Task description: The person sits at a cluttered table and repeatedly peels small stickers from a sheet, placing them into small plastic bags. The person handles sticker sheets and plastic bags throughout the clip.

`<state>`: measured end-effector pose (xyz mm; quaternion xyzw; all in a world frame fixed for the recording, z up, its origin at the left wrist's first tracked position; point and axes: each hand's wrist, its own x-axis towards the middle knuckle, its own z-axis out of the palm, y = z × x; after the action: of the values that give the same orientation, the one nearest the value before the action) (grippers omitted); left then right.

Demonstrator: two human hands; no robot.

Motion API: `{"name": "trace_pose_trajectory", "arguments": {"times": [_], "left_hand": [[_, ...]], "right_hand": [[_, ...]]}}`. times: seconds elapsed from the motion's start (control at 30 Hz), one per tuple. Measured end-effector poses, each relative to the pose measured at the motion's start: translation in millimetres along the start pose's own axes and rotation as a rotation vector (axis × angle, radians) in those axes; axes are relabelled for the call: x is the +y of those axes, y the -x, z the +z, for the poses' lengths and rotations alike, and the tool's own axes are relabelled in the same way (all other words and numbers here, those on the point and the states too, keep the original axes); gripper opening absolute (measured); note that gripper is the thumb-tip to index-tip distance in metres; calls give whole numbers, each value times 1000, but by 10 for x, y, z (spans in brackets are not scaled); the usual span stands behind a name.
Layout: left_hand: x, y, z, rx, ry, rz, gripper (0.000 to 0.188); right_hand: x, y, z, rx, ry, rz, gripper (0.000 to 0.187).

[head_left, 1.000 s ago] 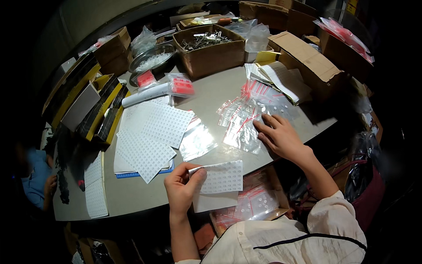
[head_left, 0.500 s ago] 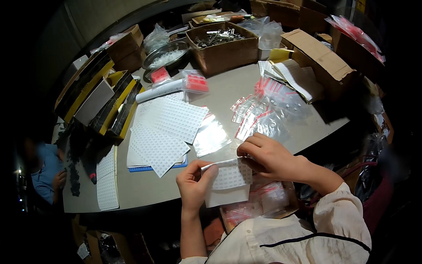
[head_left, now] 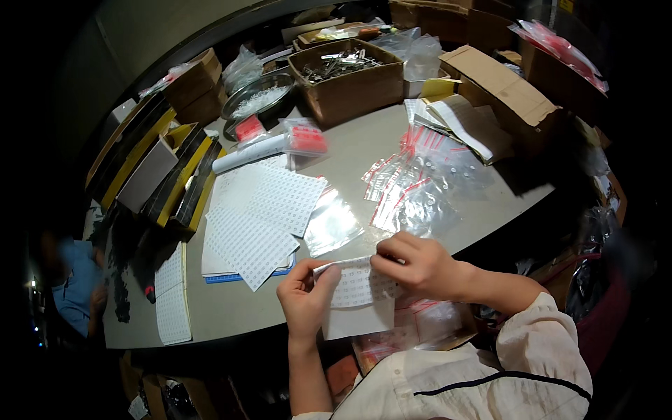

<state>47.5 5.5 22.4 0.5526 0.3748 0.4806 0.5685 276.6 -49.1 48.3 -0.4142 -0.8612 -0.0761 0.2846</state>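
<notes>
Left hand point(head_left: 306, 297) pinches a label sheet point(head_left: 357, 288) that hangs between the hands, while the right hand point(head_left: 414, 269) bunches at its right edge, hold unclear, seemingly peeling a label, the next move calling for fine fingertip control.

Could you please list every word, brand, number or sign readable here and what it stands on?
Held label sheet: rows of small printed numbers, which I won't copy out.
Loose sheets on the table: similar rows, too small to read reliably.
Clear bags: small round marks, too small to read.
Long sheet at left: faint print, too small.
</notes>
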Motion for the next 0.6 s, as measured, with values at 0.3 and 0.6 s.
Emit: {"name": "trace_pose_trajectory", "arguments": {"times": [0.3,0.6], "left_hand": [[-12,7,-16,60,-10,7,6],[-12,-41,14,63,44,31,9]], "right_hand": [[640,249,-506,-14,-235,352,19],[1258,476,-378,-304,38,630,25]]}}
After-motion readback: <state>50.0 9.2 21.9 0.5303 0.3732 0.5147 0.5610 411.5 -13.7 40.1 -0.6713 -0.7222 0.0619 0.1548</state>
